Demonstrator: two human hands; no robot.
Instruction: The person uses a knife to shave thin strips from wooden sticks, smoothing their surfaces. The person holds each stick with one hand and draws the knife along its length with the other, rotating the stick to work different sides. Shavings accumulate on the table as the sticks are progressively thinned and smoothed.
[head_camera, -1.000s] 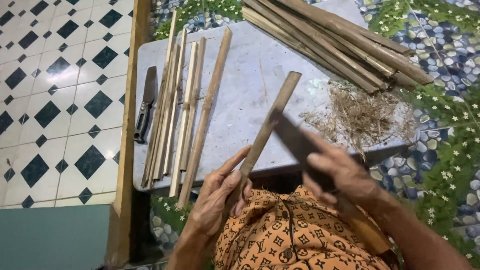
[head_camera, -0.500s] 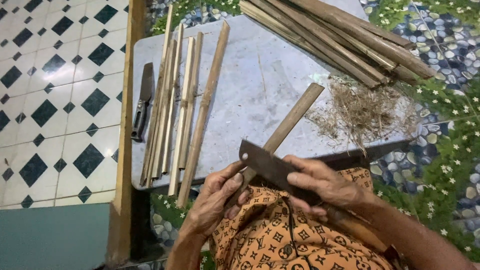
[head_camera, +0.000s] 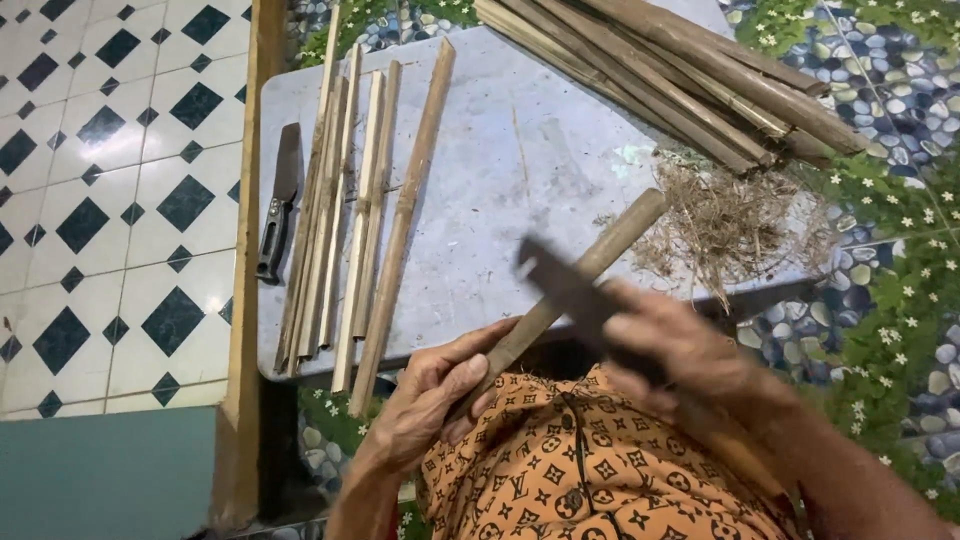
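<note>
Flat grey table (head_camera: 520, 160) ahead. Row of thin split bamboo sticks (head_camera: 350, 210) at ten o'clock on it, side by side. Small knife (head_camera: 280, 205) just left of the row, touching nothing else. Pile of thick bamboo poles (head_camera: 690, 80) at one o'clock. Heap of dry shavings (head_camera: 730, 225) below the poles, at two o'clock. Nothing between hands and table.

Bamboo stick (head_camera: 590, 270) slanting from six o'clock up toward one o'clock, low end tucked in the left hand (head_camera: 430, 400), fingers wrapped tight round it. Dark blade (head_camera: 565, 290) lying across the stick's middle. Right hand (head_camera: 680, 345) closed round the blade's handle, blurry.
</note>
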